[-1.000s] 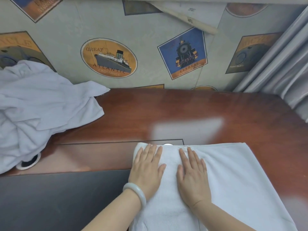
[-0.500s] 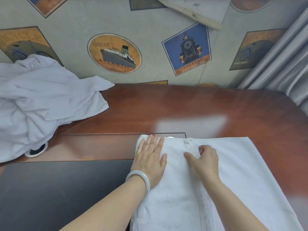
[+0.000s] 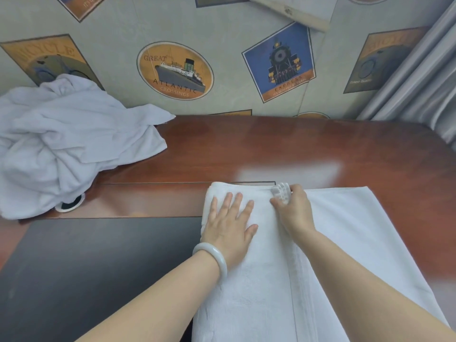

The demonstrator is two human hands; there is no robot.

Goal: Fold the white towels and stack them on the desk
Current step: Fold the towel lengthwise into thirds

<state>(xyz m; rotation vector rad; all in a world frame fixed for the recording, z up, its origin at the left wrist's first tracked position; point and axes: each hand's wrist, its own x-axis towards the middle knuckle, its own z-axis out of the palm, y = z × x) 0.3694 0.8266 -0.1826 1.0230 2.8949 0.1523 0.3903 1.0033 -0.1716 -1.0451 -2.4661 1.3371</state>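
Head view. Folded white towel (image 3: 333, 243): near right on wooden surface (image 3: 271, 146). Left hand (image 3: 229, 225): flat on towel, fingers released. Right hand (image 3: 293, 211): fingers pinching towel's far folded edge. Unfolded towel pile (image 3: 61, 144): far left.

We note a glossy reddish-brown wooden desk (image 3: 296, 149) with its far edge against the wall. A black panel (image 3: 98, 267) covers the near left part of the top. We find a heap of towels (image 3: 61, 149), white and crumpled, at the far left corner, reaching past the left edge. It partly covers a round cable port (image 3: 70, 204) set in the top. A folded towel (image 3: 345, 243), white and flat, lies at the near edge, right of the black panel, well apart from the heap.
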